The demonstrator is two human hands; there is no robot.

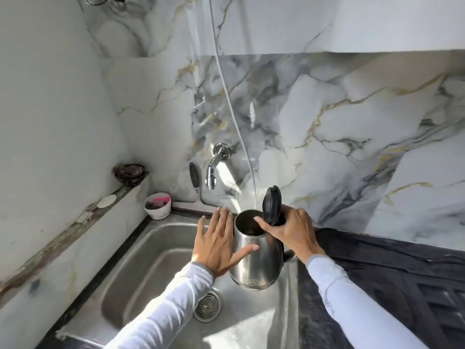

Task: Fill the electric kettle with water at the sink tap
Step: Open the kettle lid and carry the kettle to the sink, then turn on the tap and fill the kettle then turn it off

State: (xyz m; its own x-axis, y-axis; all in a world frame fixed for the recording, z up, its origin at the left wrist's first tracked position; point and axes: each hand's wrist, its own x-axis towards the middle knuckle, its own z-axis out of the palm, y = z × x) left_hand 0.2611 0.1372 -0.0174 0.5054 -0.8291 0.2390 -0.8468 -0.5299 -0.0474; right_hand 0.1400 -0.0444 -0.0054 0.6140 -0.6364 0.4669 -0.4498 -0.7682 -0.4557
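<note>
At about nine o'clock on the ledge sits a small white tub [158, 206], out of the way of the work. The steel sink [141, 260] fills the lower middle, its drain [207, 306] at six o'clock. The left hand [217, 244] is spread wide, palm flat, with the thumb touching the side of the kettle [256, 258], probably to steady it. The tap [214, 170] juts from the marble wall at twelve o'clock from that hand; no water shows at its spout. The kettle hangs above the basin, right of the tap and not yet under it, with its lid [271, 205] tipped upright so the mouth is clear for filling. The right hand [289, 231] at three o'clock wraps the handle, carrying the weight. A dark mat [392, 273] covers the counter beyond.
</note>
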